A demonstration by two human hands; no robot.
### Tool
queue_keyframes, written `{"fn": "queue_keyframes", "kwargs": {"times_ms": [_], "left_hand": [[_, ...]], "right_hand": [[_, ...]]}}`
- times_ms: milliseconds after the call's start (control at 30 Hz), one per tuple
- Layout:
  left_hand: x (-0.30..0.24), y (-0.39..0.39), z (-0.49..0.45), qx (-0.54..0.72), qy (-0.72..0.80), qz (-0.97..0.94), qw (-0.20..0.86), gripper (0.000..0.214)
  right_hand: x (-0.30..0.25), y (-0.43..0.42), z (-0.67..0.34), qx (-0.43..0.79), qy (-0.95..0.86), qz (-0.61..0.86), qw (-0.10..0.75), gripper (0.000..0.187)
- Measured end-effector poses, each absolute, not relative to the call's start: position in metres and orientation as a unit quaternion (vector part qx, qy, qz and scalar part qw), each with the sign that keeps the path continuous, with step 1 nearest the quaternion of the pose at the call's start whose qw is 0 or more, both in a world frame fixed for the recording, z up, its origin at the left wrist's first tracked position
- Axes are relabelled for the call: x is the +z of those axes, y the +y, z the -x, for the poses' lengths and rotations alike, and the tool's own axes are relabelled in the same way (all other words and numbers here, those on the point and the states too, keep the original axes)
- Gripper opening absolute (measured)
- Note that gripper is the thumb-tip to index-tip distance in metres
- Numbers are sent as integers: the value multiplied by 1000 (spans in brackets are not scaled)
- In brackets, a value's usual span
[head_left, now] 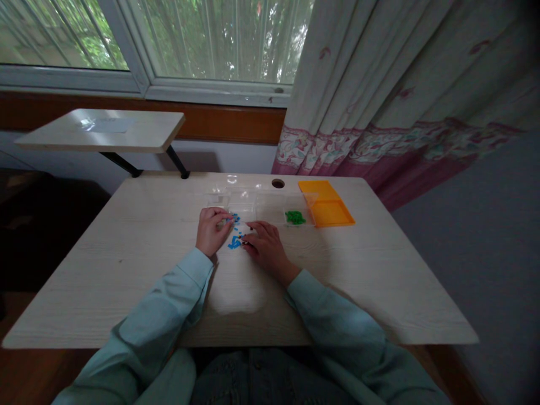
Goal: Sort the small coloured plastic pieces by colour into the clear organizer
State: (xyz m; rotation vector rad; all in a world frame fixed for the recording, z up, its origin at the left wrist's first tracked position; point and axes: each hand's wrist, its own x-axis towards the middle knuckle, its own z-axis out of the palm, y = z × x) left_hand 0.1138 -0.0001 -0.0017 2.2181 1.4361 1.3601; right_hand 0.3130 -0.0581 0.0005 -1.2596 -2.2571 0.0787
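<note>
Several small blue pieces [234, 243] lie on the pale wooden table [139, 264] between my hands. My left hand [211, 229] is curled, its fingertips pinching at the blue pieces near the front of a clear compartment box [253, 203]. My right hand [265, 244] rests on the table with fingers drawn together, its fingertips touching the blue pieces. What each hand grips is too small to make out. A heap of small green pieces [295, 217] sits in the right compartment of the clear box.
An orange lid [325, 203] lies right of the clear box. A round cable hole [278, 183] is at the table's far edge. A small side table [101, 130] stands beyond at the left, under a window, and a curtain [405, 84] hangs at the right.
</note>
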Motion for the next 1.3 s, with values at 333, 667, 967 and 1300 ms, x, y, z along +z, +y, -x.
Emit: {"fn": "queue_keyframes", "kwargs": {"times_ms": [333,667,967,1300], "left_hand": [[-1,-1,-114,455,476,-747,89,15],[-1,0,-114,459,474,-747,80,15],[1,-1,-114,438,489,-752,68,15],[1,-2,-113,429,498,-752,56,13]], "right_hand": [[0,-60,-308,13,-846,462,266,16],[0,-56,-315,21,-828,483,285,14],[2,-55,-316,42,-819,493,291,12],[5,-57,-316,50,-814,491,305,13]]}}
